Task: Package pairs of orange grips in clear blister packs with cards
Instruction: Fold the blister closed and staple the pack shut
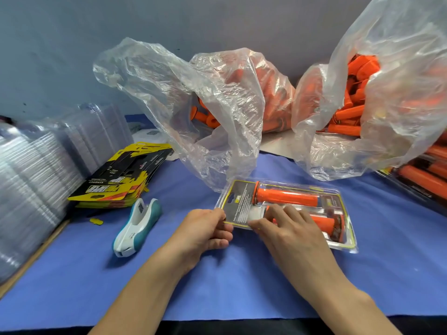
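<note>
A clear blister pack (343,209) lies on the blue cloth at centre right, holding a dark card with a yellow border (239,199) and two orange grips: the far grip (287,197) in full view, the near grip (324,223) partly hidden by my right hand. My left hand (205,230) pinches the pack's near left edge. My right hand (290,228) rests on top of the pack, its fingertips pressing the near left part beside the left hand.
Yellow-and-black cards (121,182) are stacked at left beside a white-and-teal stapler (137,226). Stacks of empty clear blisters (36,177) line the left edge. Two plastic bags of orange grips (242,97) (358,105) stand behind. Finished packs (425,175) lie at far right.
</note>
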